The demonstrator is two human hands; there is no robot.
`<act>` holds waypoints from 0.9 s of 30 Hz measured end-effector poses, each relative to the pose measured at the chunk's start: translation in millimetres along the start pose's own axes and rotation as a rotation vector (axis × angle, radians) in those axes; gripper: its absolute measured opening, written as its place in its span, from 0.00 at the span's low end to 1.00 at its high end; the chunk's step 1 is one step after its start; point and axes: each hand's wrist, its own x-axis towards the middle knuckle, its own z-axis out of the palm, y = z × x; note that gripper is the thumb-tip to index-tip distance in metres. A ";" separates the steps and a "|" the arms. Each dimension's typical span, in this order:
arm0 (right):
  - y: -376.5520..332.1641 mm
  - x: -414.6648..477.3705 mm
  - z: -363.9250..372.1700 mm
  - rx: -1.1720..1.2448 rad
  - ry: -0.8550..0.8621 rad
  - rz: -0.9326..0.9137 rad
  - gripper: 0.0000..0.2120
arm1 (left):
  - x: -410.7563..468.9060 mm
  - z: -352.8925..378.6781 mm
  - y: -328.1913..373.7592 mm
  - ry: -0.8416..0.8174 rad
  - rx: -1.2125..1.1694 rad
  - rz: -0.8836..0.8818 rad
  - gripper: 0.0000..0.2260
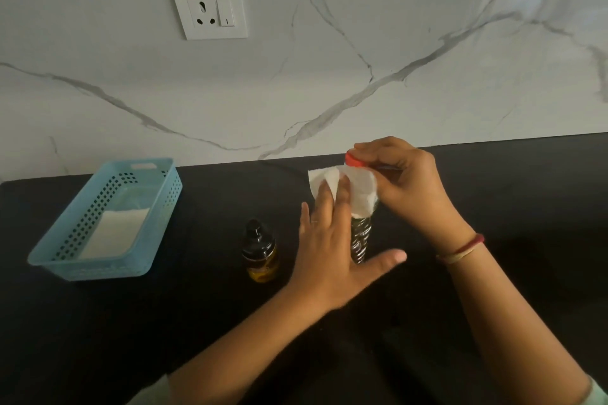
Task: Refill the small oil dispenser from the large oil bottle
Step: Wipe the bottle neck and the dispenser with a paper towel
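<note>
While wiping bottle [360, 240] upright on counter [131, 322] | pressing tissue [362, 191] to neck with straight-fingered left hand [332, 250] | pinching cap [352, 159] with right hand [411, 181] | hands close | best: steady top, wipe downward, avoid tipping | dispenser [260, 253] just left, capped

The view is dim, soft and slightly blurred throughout. Light comes from far right of the wall socket [209, 10], streaking pale glare across the marble wall [362, 26]. Below the socket, the black counter [526, 207] swallows detail, and the small oil dispenser [260, 251] nearly merges with it. The counter's back edge bows.
</note>
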 end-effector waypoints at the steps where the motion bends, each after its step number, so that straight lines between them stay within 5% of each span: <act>1: 0.0 0.3 0.1 0.001 -0.003 0.000 0.13 | -0.6 2.6 -0.1 -0.002 0.043 -0.013 0.48; 6: -2.5 2.2 1.1 0.011 -0.009 0.021 0.12 | 34.3 -21.5 1.2 0.015 -0.294 -0.102 0.43; 13: -3.1 -0.3 1.8 -0.005 -0.001 -0.002 0.13 | 0.1 2.9 6.0 0.031 -0.009 -0.037 0.44; 16: -4.1 0.9 2.1 0.009 0.001 0.023 0.12 | 21.0 -11.5 3.3 0.037 -0.198 -0.145 0.39; 23: -1.5 -2.9 1.3 0.020 -0.004 -0.002 0.12 | 2.9 -26.4 -10.5 0.052 -0.257 -0.076 0.37; 27: -1.3 -5.1 2.3 0.083 -0.015 0.047 0.14 | -8.6 -35.8 -9.8 0.140 -0.389 -0.096 0.23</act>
